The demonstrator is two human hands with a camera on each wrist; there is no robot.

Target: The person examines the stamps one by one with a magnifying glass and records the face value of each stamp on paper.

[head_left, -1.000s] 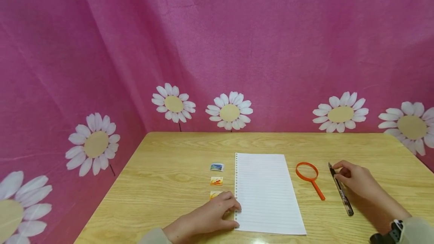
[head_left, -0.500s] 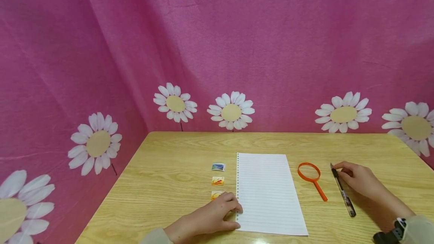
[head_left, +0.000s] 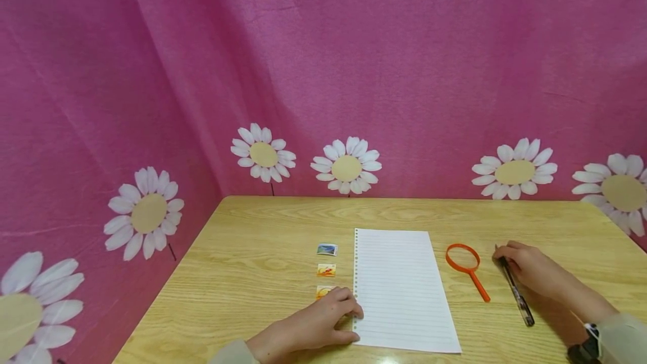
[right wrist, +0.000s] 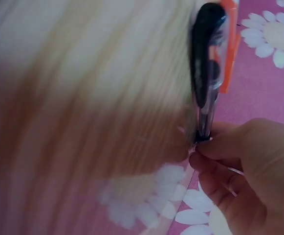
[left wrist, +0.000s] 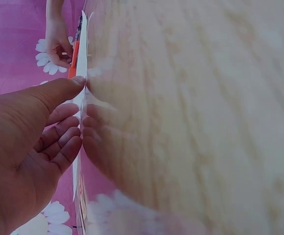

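A sheet of lined paper (head_left: 404, 291) with punched holes down its left side lies on the wooden table (head_left: 242, 263). My left hand (head_left: 317, 320) rests at its lower left edge, thumb and fingertips on the margin, as the left wrist view (left wrist: 44, 132) of the hand also shows. On the right, my right hand (head_left: 538, 274) pinches a black pen (head_left: 516, 295) near its tip. The pen (right wrist: 207, 63) has a clear barrel and a black cap end that points toward the right wrist camera. My fingers partly cover the tip end.
An orange magnifying glass (head_left: 478, 286) lies between paper and pen. Left of the paper, small picture stamps stand in a column: a blue one (head_left: 327, 249), an orange one (head_left: 326, 270) and a yellow one (head_left: 323, 291) partly behind my left hand. A pink flowered curtain (head_left: 404, 72) hangs behind.
My right fingers have closed in on the pen near its tip, and its cap end has shifted slightly. The left hand keeps its place on the paper. The view has drifted slightly.
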